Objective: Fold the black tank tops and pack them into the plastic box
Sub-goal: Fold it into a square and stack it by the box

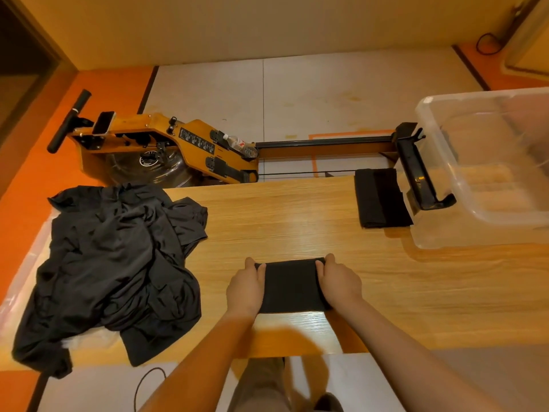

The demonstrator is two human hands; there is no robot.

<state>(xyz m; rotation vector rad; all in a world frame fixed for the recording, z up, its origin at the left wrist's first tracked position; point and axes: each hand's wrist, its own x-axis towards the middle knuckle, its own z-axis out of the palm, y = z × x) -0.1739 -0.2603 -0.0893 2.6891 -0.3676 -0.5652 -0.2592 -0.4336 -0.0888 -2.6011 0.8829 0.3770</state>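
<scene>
Fold nearly done: left hand (pixel 245 288) and right hand (pixel 338 282) curled round ends of top (pixel 292 285), near middle of table (pixel 297 221). Pile (pixel 116 263) left, box (pixel 475 230) far right. Next, probably: lift flat, carry right, drop in without unfolding.

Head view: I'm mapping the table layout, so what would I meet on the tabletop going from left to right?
Pile of unfolded black tank tops → left hand → tank top being folded, gripped at both ends → right hand → finished folded tank top → plastic box.
</scene>
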